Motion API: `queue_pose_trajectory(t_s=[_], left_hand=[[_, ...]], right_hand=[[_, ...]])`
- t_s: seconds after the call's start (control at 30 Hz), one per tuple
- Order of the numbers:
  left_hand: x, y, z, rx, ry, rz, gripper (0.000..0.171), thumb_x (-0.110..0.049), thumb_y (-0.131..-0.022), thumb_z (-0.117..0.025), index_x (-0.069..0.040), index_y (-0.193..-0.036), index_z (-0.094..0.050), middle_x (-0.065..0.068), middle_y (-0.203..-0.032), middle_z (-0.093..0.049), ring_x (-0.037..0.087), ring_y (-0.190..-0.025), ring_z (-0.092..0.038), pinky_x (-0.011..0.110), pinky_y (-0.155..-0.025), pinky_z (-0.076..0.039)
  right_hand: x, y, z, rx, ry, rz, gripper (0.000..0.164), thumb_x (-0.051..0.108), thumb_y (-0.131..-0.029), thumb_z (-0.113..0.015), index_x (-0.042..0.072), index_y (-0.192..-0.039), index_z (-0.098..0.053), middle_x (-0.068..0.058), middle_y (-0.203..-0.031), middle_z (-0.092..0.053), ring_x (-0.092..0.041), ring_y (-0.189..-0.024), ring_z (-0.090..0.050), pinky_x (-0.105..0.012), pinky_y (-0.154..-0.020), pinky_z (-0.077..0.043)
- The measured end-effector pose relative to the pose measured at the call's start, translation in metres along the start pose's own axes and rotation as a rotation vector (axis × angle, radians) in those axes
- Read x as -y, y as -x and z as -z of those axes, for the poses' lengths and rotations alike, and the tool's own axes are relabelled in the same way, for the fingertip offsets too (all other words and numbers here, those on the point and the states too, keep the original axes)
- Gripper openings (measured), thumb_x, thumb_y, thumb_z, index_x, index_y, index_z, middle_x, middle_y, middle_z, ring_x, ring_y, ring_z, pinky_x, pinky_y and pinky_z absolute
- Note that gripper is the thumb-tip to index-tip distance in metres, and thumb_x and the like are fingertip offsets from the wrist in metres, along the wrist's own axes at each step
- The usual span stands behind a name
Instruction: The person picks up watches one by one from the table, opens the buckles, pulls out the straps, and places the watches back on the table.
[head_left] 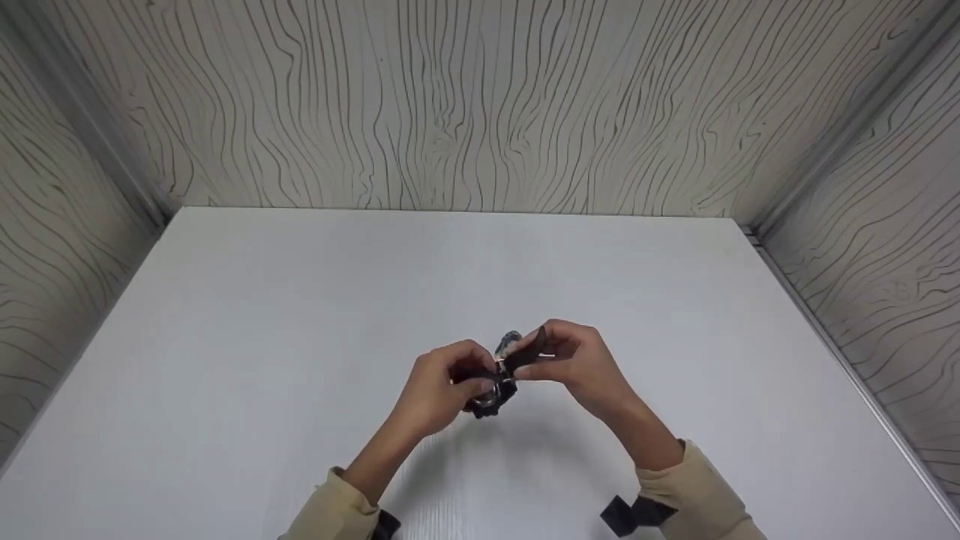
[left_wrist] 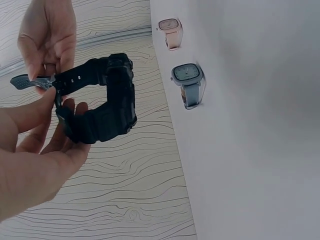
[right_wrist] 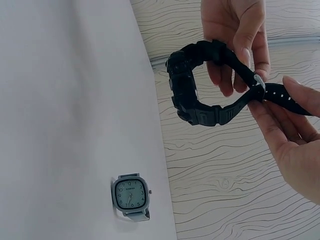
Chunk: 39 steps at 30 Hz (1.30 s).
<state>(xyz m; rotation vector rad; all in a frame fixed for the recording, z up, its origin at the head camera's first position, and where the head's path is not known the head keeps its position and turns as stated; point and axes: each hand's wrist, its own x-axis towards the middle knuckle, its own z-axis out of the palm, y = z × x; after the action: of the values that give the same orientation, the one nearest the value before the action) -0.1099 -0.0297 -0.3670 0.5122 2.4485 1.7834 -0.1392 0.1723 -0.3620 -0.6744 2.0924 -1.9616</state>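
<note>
Probably light, soft-strapped black watch; left hand pinches band beside buckle, right hand pinches strap tail beyond buckle; best grip likely near buckle

A grey-blue watch and a pink watch are resting near each other on a white tabletop, while pale panels with wavy lines are standing behind and along both sides, grey strips lining their corners.
</note>
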Motion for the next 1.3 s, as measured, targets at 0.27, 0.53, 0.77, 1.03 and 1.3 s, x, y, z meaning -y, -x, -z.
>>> queue_pose_trajectory(t_s=[0.27,0.53,0.77,1.03,1.3], left_hand=[[0.0019,0.0039,-0.0011,-0.061,-0.025,-0.033,0.015,0.001,-0.08,-0.066,-0.008,-0.091,-0.067,0.0,-0.085,-0.064,0.013,-0.072,-0.056,0.026,-0.059,-0.052],[0.0004,0.0047,0.001,-0.089,-0.141,-0.065,0.021,0.0,-0.078,-0.069,-0.006,-0.097,-0.066,0.002,-0.092,-0.063,0.014,-0.087,-0.06,0.029,-0.076,-0.05],[0.0023,0.0046,0.0031,-0.1,-0.177,-0.068,0.023,0.003,-0.077,-0.069,-0.001,-0.099,-0.065,0.006,-0.093,-0.062,0.018,-0.088,-0.059,0.033,-0.082,-0.049],[0.0031,0.0056,0.0026,-0.114,-0.123,-0.077,0.019,0.004,-0.079,-0.067,0.0,-0.097,-0.066,0.007,-0.093,-0.062,0.019,-0.088,-0.059,0.031,-0.079,-0.05],[0.0033,0.006,0.0028,-0.115,-0.11,-0.079,0.02,0.002,-0.078,-0.068,0.001,-0.098,-0.066,0.007,-0.092,-0.062,0.019,-0.088,-0.06,0.028,-0.078,-0.051]], right_hand=[[0.0019,0.0001,0.0003,-0.017,-0.001,-0.016,0.022,-0.001,-0.073,-0.073,-0.007,-0.089,-0.059,-0.023,-0.095,-0.062,-0.033,-0.09,-0.062,-0.042,-0.076,-0.051],[0.0022,-0.001,0.0031,-0.057,-0.007,-0.032,0.027,-0.001,-0.072,-0.074,-0.009,-0.093,-0.06,-0.021,-0.093,-0.062,-0.033,-0.091,-0.061,-0.042,-0.075,-0.052],[0.0028,-0.0013,0.005,-0.04,-0.005,-0.048,0.027,0.001,-0.073,-0.073,-0.007,-0.095,-0.06,-0.019,-0.094,-0.061,-0.033,-0.092,-0.061,-0.042,-0.076,-0.051],[0.0018,-0.003,0.0048,0.059,0.004,-0.015,0.028,0.004,-0.08,-0.068,-0.007,-0.102,-0.056,-0.021,-0.098,-0.057,-0.036,-0.095,-0.057,-0.039,-0.078,-0.051],[0.001,-0.0043,0.004,0.111,0.069,-0.019,0.032,0.007,-0.081,-0.068,-0.008,-0.107,-0.056,-0.021,-0.098,-0.058,-0.03,-0.092,-0.059,-0.038,-0.078,-0.051]])
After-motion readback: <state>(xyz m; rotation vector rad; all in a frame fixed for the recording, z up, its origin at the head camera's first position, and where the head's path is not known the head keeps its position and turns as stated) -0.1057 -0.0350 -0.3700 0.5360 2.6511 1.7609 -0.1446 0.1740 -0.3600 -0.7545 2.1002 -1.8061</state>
